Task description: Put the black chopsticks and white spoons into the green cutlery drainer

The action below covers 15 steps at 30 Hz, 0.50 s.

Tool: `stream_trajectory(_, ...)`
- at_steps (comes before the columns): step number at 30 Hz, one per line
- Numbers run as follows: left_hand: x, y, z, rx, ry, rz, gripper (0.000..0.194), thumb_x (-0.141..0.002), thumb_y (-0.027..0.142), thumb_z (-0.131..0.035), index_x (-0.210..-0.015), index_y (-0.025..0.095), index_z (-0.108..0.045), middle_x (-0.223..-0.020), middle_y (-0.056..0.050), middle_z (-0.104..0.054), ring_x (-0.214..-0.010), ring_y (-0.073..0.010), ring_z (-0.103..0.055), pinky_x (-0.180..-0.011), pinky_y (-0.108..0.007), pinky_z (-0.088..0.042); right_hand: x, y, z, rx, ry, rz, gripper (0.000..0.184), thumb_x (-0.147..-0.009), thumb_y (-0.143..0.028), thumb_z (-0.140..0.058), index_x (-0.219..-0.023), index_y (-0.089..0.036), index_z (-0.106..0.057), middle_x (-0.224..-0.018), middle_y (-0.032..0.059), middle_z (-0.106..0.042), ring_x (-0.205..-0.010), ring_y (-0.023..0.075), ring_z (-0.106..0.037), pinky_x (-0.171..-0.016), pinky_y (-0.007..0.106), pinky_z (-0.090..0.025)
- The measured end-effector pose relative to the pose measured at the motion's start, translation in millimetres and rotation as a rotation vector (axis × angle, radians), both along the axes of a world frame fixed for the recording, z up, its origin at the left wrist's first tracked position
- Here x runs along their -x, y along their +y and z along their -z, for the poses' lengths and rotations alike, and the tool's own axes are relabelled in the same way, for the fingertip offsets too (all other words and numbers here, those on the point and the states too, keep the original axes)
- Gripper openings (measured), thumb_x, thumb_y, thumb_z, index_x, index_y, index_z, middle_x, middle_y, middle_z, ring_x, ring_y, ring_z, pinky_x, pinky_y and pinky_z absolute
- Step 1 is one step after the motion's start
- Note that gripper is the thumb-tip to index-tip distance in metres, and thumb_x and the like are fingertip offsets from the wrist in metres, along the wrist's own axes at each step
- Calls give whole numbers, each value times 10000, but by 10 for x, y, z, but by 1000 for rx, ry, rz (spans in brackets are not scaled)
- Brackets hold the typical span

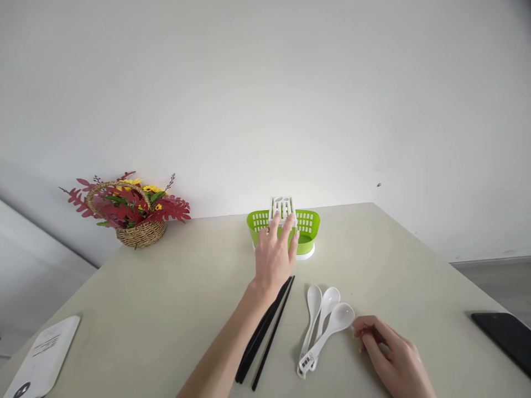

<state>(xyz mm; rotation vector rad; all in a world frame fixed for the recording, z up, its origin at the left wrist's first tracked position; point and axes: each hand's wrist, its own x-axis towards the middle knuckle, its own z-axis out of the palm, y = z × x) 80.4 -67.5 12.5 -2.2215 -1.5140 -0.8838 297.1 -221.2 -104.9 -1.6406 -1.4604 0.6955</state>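
My left hand (276, 251) reaches over the front of a green plastic basket (307, 224). Its fingers are stretched out and apart, the tips at a white slotted piece (282, 205) that rises from the basket's middle; the hand covers part of both. Under my left forearm lie several black chopsticks (267, 334), partly hidden. To their right, three white spoons (332, 323) lie together, handles crossing and bowls pointing away. My right hand (392, 351) rests on the table just right of the spoons, fingers curled in loosely, with nothing seen in them.
On the pale table (199, 298), a wicker basket of red and yellow artificial flowers (141, 232) stands at the back left. A white flat object (45, 354) lies front left, a black phone (506, 337) at the right edge. A wall (265, 110) rises behind.
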Motion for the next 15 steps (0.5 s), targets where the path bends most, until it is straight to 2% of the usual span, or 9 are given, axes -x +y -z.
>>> stream_trajectory(5, -246, -77, -1, 16, 31, 29, 531, -1061, 436, -429, -1579, 324, -409, -1572, -116, -463, -1111, -291, -632, -959, -450, -536, 42, -16, -3, 15, 18, 26, 229, -913, -407, -469, -838, -287, -649, -724, -11, -667, -611, 166, -619, -535, 223, -465)
stream_trajectory(15, -441, -154, 5, 33, 70, 9, 532, -1063, 415, -424, -1585, 316, -401, -1603, -129, -424, -1037, -288, -632, -890, -453, -545, 95, -31, -26, -41, 20, 46, 245, -928, -415, -465, -826, -276, -639, -687, -3, -652, -592, 173, -604, -516, 229, -439)
